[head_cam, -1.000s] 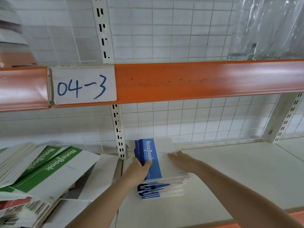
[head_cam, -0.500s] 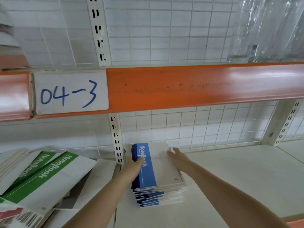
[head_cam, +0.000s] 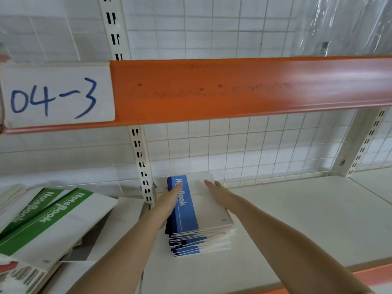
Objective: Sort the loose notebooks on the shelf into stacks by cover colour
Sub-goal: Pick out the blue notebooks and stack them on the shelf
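On the lower shelf (head_cam: 297, 225), against the wire-grid back (head_cam: 265, 145), sits a blue stack (head_cam: 197, 228) of notebooks, white covers with a blue band reading "NoteBook" along the left edge. Stack is uneven: lower copies jut toward the viewer, edges staggered. Left hand (head_cam: 169, 198) lies along the stack's left side, fingers straight and together, fingertips resting on the blue band of the top cover near its far end; no curl round anything. Right hand (head_cam: 216, 189) lies flat on the white part of the top cover toward the far right corner, fingers extended, palm down; it presses rather than grips. Both forearms reach in from the bottom of the view, bare. Slotted upright (head_cam: 141, 164) stands just left of the stack, at the joint with the next bay. Left of that upright, green notebooks (head_cam: 55, 213) lie loose and overlapping, tilted at angles, same "NoteBook" lettering on green bands; more white and grey covers lie under and beside them. One reddish cover (head_cam: 8, 267) shows at the far lower left, mostly hidden. Orange beam (head_cam: 244, 88) crosses above, carrying a white label (head_cam: 57, 94) handwritten "04-3" in blue. Clear plastic wrap (head_cam: 343, 26) hangs on the upper level at right, contents not readable.
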Tool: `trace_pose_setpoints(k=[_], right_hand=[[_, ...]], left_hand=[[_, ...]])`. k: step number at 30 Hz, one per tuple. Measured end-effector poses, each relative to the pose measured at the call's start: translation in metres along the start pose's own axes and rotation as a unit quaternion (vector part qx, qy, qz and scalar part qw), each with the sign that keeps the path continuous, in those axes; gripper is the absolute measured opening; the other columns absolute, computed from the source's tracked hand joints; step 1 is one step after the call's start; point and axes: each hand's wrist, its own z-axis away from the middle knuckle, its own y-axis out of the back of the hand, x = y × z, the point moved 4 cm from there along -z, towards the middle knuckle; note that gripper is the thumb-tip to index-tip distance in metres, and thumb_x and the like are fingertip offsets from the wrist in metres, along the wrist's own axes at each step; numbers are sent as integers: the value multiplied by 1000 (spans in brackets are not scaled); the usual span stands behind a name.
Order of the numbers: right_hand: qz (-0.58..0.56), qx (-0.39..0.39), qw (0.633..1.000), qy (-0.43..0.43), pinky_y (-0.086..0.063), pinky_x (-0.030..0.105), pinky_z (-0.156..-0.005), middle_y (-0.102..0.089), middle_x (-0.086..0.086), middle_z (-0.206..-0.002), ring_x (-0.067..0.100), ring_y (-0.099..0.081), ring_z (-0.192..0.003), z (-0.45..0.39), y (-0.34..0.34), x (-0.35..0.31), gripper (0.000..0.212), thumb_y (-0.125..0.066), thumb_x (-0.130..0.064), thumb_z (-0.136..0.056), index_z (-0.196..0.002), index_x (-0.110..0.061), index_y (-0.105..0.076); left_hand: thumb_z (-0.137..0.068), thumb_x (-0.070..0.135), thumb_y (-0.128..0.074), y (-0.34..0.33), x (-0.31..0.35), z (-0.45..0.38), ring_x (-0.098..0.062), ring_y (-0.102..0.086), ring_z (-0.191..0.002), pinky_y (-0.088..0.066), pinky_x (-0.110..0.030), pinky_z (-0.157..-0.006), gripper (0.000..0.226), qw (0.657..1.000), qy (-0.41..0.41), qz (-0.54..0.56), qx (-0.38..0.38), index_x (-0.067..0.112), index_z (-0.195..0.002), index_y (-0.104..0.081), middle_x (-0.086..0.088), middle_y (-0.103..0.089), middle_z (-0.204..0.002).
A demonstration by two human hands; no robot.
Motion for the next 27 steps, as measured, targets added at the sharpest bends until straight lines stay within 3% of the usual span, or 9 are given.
trace_pose_setpoints(k=[2, 4, 6, 8, 10, 14, 21, 24, 27], right_hand=[[-23, -6, 1000, -10, -44, 41, -96, -49, 8, -135, 26, -55, -114, 6, 3, -1, 70, -23, -67, -93, -144, -20, -31], [-43, -13, 999, -25, -46, 32, -80, -61, 5, -107, 18, -60, -91, 16, 8, -1, 63, -20, -62, -97, -128, -15, -48], [-31, -18, 999, -40, -46, 30, -76, -63, 3, -92, 16, -60, -83, 19, 12, 5, 63, -18, -61, -98, -114, -14, -56], [5, -17, 998, -59, -50, 35, -85, -65, 7, -103, 22, -63, -93, 22, 13, 14, 67, -18, -64, -96, -116, -13, -57], [48, 4, 996, -81, -50, 35, -83, -62, 10, -114, 26, -61, -99, 26, 11, 24, 71, -21, -67, -93, -120, -11, -55], [50, 45, 994, -85, -46, 34, -82, -57, 6, -100, 23, -55, -87, 44, 4, 37, 63, -28, -64, -94, -110, -10, -57], [175, 48, 983, -26, -40, 33, -91, -54, 11, -129, 27, -53, -110, 66, -8, 18, 71, -20, -64, -95, -134, -11, -48], [89, -16, 996, -27, -37, 36, -95, -45, 7, -140, 29, -46, -125, 67, -8, 22, 82, -45, -74, -82, -141, -17, -42], [95, -82, 992, -5, -46, 32, -95, -56, -3, -127, 17, -54, -115, 68, 2, 34, 90, -76, -67, -60, -130, -19, -49]], left_hand=[[-89, 58, -56, -1, -3, 2, -22, -64, -98, -48, -29, -72, 66, 999, 20, 46, 15, 16, -139, -47, -8, -63, -122], [-95, 48, -53, -3, 4, 21, -18, -62, -84, -46, -25, -65, 49, 997, 22, 69, 8, 13, -129, -54, -7, -65, -106], [-96, 50, -52, -5, 0, 36, -15, -60, -85, -46, -22, -73, 39, 998, 32, 62, -8, 18, -118, -55, -1, -63, -99], [-80, 67, -57, -5, -16, 45, -21, -61, -106, -44, -33, -100, 68, 997, 43, 65, -23, 20, -130, -53, 0, -63, -118], [-61, 78, -58, -2, -38, 47, -25, -63, -108, -44, -44, -103, 90, 996, 40, 79, -21, 24, -133, -51, -1, -65, -122], [-87, 63, -51, -5, -61, 63, -26, -67, -100, -50, -42, -93, 58, 991, 43, 127, 4, 23, -129, -54, -4, -69, -114], [-91, 59, -51, -12, -57, 77, -25, -66, -101, -50, -37, -86, 49, 985, 34, 167, -21, 28, -129, -52, -5, -67, -116], [-65, 70, -72, -4, -55, 79, -19, -68, -102, -51, -38, -92, 79, 990, -5, 120, -70, 27, -129, -53, 1, -70, -114], [-34, 67, -88, 7, -50, 80, -14, -68, -102, -53, -34, -93, 112, 991, -58, -18, -123, 22, -130, -51, 5, -70, -114]])
